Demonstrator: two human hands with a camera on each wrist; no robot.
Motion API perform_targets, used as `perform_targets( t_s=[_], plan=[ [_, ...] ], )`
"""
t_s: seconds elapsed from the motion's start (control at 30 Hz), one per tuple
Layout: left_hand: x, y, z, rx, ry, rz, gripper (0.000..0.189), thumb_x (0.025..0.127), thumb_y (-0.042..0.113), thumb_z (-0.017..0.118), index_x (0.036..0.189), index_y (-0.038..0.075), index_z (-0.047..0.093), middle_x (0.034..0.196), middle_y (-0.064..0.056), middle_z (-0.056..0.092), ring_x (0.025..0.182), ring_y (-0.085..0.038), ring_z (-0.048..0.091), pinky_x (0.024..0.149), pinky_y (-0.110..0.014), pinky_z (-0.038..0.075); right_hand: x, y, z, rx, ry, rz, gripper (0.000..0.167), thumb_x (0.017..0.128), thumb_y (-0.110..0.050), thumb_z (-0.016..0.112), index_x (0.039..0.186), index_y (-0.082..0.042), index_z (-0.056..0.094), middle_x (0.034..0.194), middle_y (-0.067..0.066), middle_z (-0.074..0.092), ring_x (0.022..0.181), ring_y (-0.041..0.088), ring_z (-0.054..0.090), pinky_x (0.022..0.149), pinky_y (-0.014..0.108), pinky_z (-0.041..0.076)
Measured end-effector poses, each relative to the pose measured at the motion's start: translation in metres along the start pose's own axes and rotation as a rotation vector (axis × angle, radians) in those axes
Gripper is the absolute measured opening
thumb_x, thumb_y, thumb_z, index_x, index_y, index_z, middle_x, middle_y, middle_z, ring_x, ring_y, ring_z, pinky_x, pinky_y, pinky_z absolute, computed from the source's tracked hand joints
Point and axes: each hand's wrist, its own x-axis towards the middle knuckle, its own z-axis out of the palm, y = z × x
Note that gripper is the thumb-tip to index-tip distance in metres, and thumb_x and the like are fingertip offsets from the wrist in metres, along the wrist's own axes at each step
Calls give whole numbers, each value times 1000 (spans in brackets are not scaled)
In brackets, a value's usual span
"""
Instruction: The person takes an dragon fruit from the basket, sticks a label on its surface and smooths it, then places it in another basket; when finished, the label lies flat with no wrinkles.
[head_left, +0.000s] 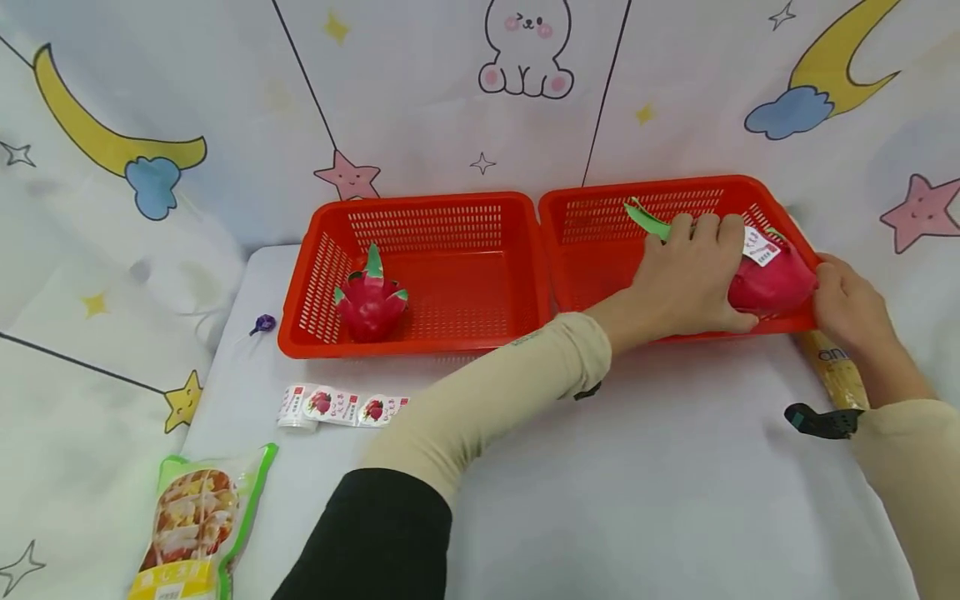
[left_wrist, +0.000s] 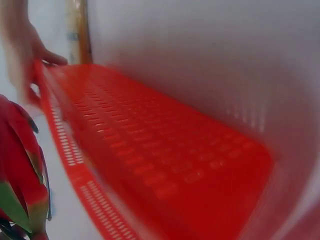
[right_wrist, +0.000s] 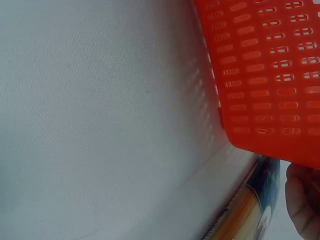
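Note:
My left hand (head_left: 686, 275) reaches into the right red basket (head_left: 592, 287) and grips a dragon fruit (head_left: 776, 279) with its fingers curled over it. The pink fruit carries a white label (head_left: 761, 247) on its upper side, and a green leaf tip (head_left: 647, 220) sticks out past my fingers. Much of the fruit is hidden under the hand. My right hand (head_left: 855, 308) holds the basket's right end by its rim. In the right wrist view only part of that hand (right_wrist: 302, 200) shows, below the basket's corner.
In the left red basket (head_left: 465, 342) lies another dragon fruit (head_left: 371, 308). A roll of fruit labels (head_left: 330, 406), a purple-wrapped lollipop (head_left: 263, 323) and a green-edged food bag (head_left: 198, 525) lie at the left. A long yellow packet (head_left: 834, 375) lies beside the right basket.

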Motion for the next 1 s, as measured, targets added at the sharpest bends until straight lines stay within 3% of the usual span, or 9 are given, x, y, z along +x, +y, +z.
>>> perform_targets(
  t_s=[0.1,0.2,0.47,0.7,0.8,0.93,1.0],
  plan=[
    [25,4,21,-19,-85,-93,99,74,81,64,150,25,34,142,11,50,124,-10,43,97,-29,50,-2,0,9,24,21,3,65,107,-43,7,164,-12,7,147,41,33,125,60,34,100,75,34],
    [38,3,42,-26,-142,-166,104,72,82,67,151,24,33,142,10,48,124,-11,41,98,-33,49,-1,-2,17,57,25,-4,64,106,-45,7,164,-17,9,152,40,31,130,58,33,107,77,28],
    [44,2,83,7,-195,-200,105,72,80,70,152,19,38,138,5,52,123,-16,47,92,-34,54,-1,-9,25,87,-5,-28,65,106,-49,8,165,-22,5,154,36,31,129,55,33,109,78,25],
    [52,10,90,-86,-260,-255,101,71,76,74,148,21,38,136,7,50,126,-14,44,95,-37,55,-1,-5,16,88,1,-27,66,106,-48,10,165,-20,6,153,34,33,127,54,34,107,79,27],
    [57,14,92,-127,-279,-268,102,71,75,76,150,22,36,138,7,49,128,-15,43,98,-39,54,-1,-2,12,87,10,-23,65,105,-43,12,165,-18,9,151,33,36,122,51,37,99,71,36],
    [61,18,94,-172,-282,-271,105,71,74,76,150,21,33,139,7,48,129,-15,41,97,-39,54,-2,2,8,88,20,-16,63,104,-36,13,165,-17,9,151,32,36,119,47,38,92,62,38],
    [63,20,95,-182,-287,-265,105,71,75,76,150,22,32,138,7,48,128,-14,41,96,-37,54,-3,4,6,96,19,-9,63,104,-35,13,165,-17,8,152,32,34,120,48,37,95,65,36]
  ],
)
